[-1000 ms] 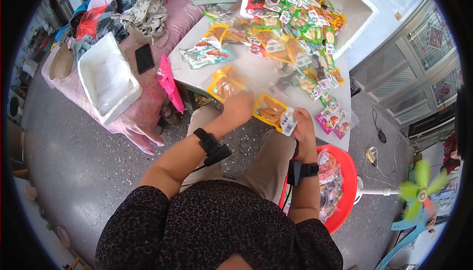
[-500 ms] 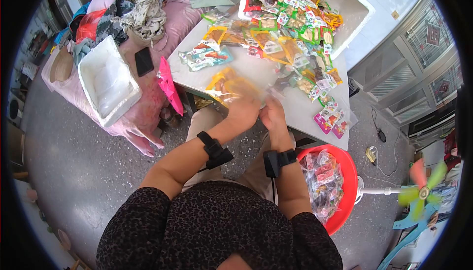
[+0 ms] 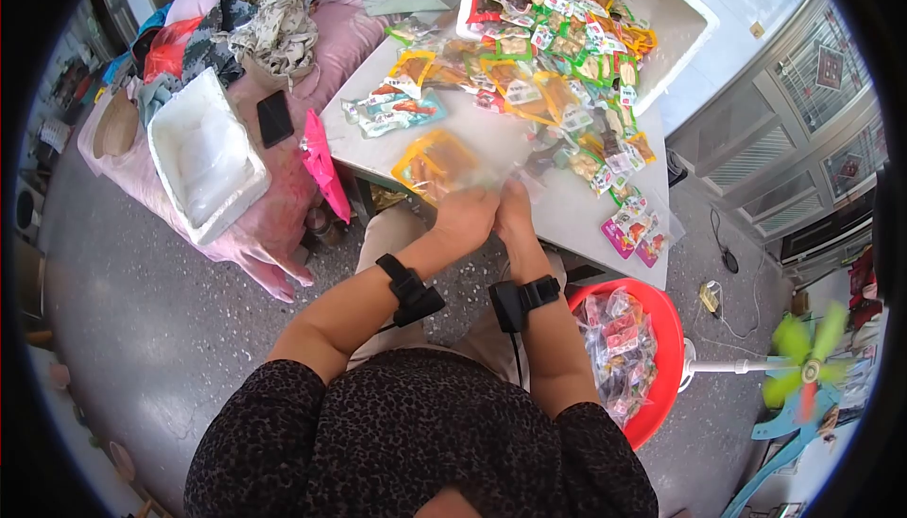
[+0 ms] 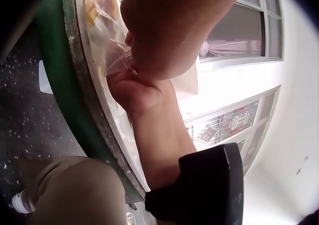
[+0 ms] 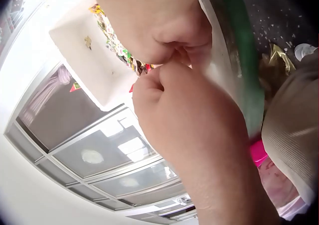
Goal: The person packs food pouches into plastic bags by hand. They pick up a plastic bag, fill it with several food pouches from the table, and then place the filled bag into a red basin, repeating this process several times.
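Head view — yellow pouch (image 3: 435, 166) lies aslant, long axis unclear.

foam boxes (image 3: 208, 159) (image 3: 675, 55): 2 | phone (image 3: 276, 119): 1 | basin (image 3: 669, 329): 1 | purple packs (image 3: 624, 232) (image 3: 654, 245), table (image 3: 572, 225) near-right corner: 2 | other packs (image 3: 567, 41): uncountable

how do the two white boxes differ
The table box holds a heap of colourful packets; the pink cloth box shows just clear plastic inside. The table box also looks bigger than the pink cloth box. Both are white and open-topped.
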The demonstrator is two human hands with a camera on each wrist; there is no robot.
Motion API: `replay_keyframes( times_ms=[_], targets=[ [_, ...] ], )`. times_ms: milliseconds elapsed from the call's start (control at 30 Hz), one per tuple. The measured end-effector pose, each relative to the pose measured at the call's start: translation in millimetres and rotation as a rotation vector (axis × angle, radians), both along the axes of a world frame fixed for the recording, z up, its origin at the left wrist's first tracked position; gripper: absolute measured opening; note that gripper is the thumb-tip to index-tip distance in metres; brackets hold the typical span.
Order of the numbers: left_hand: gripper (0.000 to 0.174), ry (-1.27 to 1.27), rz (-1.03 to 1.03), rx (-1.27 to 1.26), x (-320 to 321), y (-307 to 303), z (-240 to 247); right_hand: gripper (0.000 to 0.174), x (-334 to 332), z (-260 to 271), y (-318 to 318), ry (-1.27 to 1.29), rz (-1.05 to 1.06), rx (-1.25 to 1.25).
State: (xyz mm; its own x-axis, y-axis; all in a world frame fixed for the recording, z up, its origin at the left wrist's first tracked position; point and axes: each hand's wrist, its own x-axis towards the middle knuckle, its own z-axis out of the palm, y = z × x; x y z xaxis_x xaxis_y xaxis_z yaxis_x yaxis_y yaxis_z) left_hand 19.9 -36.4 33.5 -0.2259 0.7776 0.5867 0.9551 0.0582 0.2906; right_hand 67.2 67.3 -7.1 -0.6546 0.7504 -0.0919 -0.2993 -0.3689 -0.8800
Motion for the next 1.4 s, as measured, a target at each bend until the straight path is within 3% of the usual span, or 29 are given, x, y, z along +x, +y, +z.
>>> replay_keyframes(
  times_ms=[100, 200, 267, 367, 467, 667, 767, 867, 900, 1000, 1167, 1300, 1400],
  targets=[
    [0.013, 0.006, 0.002, 0.005, -3, -2, -3, 0.011, 0, 12, -7, -0.011, 0.013, -0.097],
    [0.020, 0.010, -0.052, 0.059, -1, -15, -3, 0.011, 16, 7, 3, -0.149, 0.098, 0.020],
    [0.024, 0.043, -0.130, 0.114, -1, -25, -1, 0.014, 28, 11, 4, -0.219, 0.005, 0.007],
    [0.023, 0.161, -0.083, 0.104, -12, -29, -16, 0.019, 42, 11, 8, -0.246, -0.050, 0.000],
    [0.016, 0.197, -0.200, 0.151, -26, -28, -12, 0.022, 51, 12, 7, -0.260, -0.069, 0.009],
    [0.014, 0.060, -0.198, 0.193, -40, -28, 22, 0.027, 61, 29, 11, -0.288, -0.085, 0.232],
    [0.006, -0.207, -0.278, 0.233, -69, -19, 42, 0.037, 56, 31, 23, -0.165, -0.034, 0.440],
    [0.006, -0.924, -0.265, -0.033, -71, -26, 89, 0.048, 49, 59, 19, -0.098, -0.028, 0.530],
    [0.011, -0.818, -0.292, -0.039, -82, -24, 85, 0.052, 48, 73, 14, -0.097, -0.037, 0.532],
    [0.011, -1.058, -0.460, -0.022, -81, -31, 100, 0.050, 47, 94, 8, 0.099, 0.098, 0.439],
    [0.008, -1.543, -0.623, 0.024, -67, -43, 82, 0.022, 57, 102, -5, 0.057, 0.301, 0.340],
    [0.008, -1.543, -0.573, 0.049, -58, -53, 81, 0.005, 65, 94, -17, 0.100, 0.284, 0.285],
    [0.008, -1.454, -0.574, 0.076, -54, -61, 76, 0.005, 76, 102, -30, -0.010, 0.277, 0.403]
  ],
)
